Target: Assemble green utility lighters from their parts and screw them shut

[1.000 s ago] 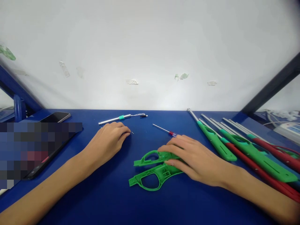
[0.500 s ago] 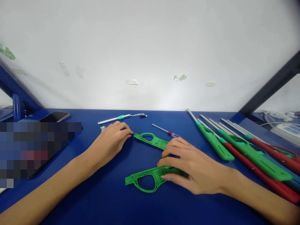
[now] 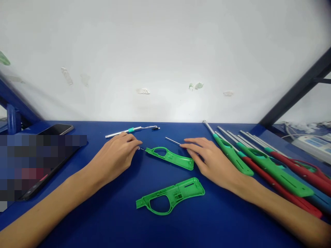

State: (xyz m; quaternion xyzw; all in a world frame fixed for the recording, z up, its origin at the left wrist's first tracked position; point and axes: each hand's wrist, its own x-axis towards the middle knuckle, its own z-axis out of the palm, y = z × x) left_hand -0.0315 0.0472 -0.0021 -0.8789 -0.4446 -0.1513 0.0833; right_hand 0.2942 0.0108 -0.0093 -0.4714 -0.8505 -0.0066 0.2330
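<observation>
My left hand [image 3: 117,151] is closed in a pinch beside the upper green handle shell [image 3: 176,159]. A small pale bit and a thin wire-like end poke out at its fingertips, too small to name. My right hand [image 3: 209,156] has its fingers closed around the handle of a screwdriver [image 3: 172,141], whose metal shaft points left; the handle is hidden. The lower green handle shell [image 3: 168,198] lies inner side up, nearest to me, untouched. Behind my left hand lies a metal lighter tube [image 3: 117,134] with a teal collar, white wires and a black end piece.
Several long lighters with green [image 3: 230,153] and red [image 3: 274,175] handles lie in a row on the right. A dark phone [image 3: 57,129] is at the left, partly covered by a blurred block. A white wall [image 3: 165,62] stands behind the blue table [image 3: 103,217].
My right hand has left the two green shells, moving up to the screwdriver. My left hand has drawn slightly left, and the view has shifted a little.
</observation>
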